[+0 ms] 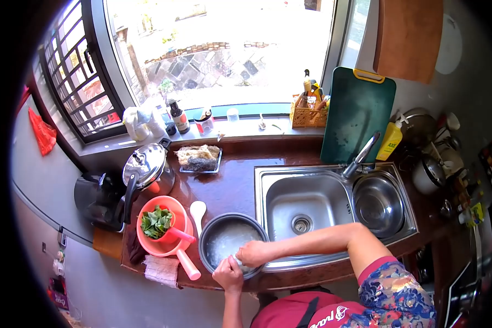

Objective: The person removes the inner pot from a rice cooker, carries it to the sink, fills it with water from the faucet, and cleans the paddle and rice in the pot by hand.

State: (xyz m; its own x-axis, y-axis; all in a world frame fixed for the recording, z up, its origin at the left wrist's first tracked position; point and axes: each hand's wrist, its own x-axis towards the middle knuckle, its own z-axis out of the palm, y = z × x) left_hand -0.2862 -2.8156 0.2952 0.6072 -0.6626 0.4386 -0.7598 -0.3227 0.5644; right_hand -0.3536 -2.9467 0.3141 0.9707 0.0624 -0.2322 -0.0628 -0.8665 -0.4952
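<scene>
A round dark grey pot [204,242] with cloudy, whitish contents stands on the brown counter, left of the sink. My left hand [228,275] is closed at the pot's front edge. Over the right part of the pot, my right hand [253,253] is closed too, its fingers close to my left hand. Something small and pale shows between the hands, too small to make out. A white rice paddle [198,211] lies beside the pot. Farther left, a pink strainer [180,235] with green leaves rests in a pink basin [187,214].
A steel double sink [306,191] with a faucet [362,156] is at the right. Behind it leans a green cutting board [356,117] beside a yellow bottle [389,141]. A pressure cooker [147,167], a tray of scrubbers [198,158] and a pink cloth [162,270] are at the left.
</scene>
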